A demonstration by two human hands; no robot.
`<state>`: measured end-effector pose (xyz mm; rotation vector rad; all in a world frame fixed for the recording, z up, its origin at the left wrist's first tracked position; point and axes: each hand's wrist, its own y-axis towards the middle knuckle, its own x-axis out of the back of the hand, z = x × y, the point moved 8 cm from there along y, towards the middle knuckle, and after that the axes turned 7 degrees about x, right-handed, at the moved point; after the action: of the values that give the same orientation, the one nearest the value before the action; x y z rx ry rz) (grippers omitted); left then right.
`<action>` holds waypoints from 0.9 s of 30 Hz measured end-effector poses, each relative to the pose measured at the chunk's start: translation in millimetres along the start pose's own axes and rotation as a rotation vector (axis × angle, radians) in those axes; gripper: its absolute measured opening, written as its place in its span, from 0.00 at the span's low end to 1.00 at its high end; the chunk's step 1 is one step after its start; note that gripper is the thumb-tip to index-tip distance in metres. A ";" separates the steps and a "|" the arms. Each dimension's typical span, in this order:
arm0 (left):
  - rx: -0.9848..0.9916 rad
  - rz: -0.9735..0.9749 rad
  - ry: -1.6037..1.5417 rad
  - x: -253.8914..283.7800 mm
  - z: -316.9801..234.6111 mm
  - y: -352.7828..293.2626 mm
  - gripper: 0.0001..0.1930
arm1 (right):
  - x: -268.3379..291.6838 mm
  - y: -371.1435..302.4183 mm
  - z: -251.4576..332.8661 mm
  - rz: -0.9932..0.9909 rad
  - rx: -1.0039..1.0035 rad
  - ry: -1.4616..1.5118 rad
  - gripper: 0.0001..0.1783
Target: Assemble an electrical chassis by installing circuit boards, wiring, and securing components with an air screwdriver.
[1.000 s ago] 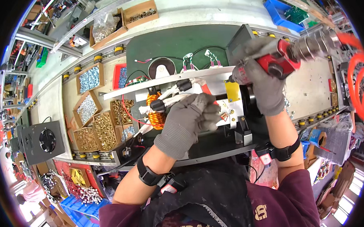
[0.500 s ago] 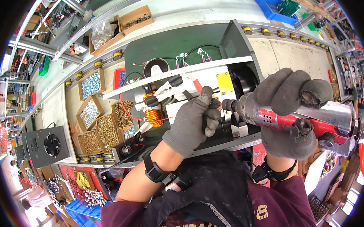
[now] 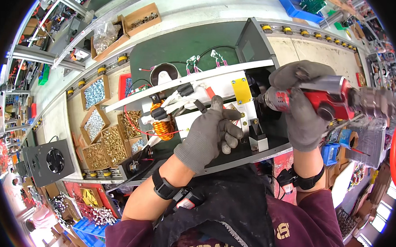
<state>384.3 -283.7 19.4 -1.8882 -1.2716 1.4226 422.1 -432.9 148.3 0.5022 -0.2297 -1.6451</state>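
My right hand (image 3: 306, 115), in a grey glove, is wrapped round a red and silver power screwdriver (image 3: 329, 100) lying nearly level, its nose pointing left. The nose is beside the yellow plate (image 3: 241, 91) on the white bar inside an open dark metal housing (image 3: 254, 42). My left hand (image 3: 210, 135), also gloved, hovers over the housing's near side with the thumb away from loosely curled fingers; no held thing shows between them. A thin red wire passes close to its fingertips. Left of it sit a copper coil (image 3: 163, 128) and white sleeved cables (image 3: 177, 102).
Cardboard bins of screws and brass fittings (image 3: 114, 144) stand left of the housing. A dark fan panel (image 3: 55, 160) lies farther left. Roller rails (image 3: 290, 30) run along the bench's far side, with a blue tray (image 3: 295, 10) beyond.
The screwdriver has drawn away from my left fingertips and turned, its nose now higher beside the yellow plate. My left thumb and fingers have parted. The view has shifted slightly.
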 end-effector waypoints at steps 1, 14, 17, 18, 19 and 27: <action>-0.004 -0.004 -0.004 1.1 -0.9 0.0 0.39 | 0.8 1.6 -6.1 0.002 -0.004 -0.012 0.18; 0.018 0.068 0.016 3.4 -1.9 2.2 0.35 | -0.9 12.3 -31.2 0.041 -0.029 0.043 0.13; 0.015 0.071 0.024 2.8 -2.2 2.0 0.35 | -5.9 14.1 -30.9 0.102 0.052 0.026 0.11; 0.001 0.080 0.026 2.1 -3.1 1.7 0.35 | -8.4 13.7 -28.5 0.132 0.112 -0.057 0.11; 0.002 0.081 0.026 2.2 -3.0 1.8 0.35 | -8.9 12.3 -27.2 0.134 0.132 -0.039 0.11; -0.014 0.112 0.038 2.2 -0.6 1.6 0.33 | -16.9 14.2 -21.8 0.204 0.085 -0.102 0.11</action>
<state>385.6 -282.4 17.3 -2.0146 -1.1775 1.4299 445.6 -415.4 138.4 0.4437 -0.4149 -1.4670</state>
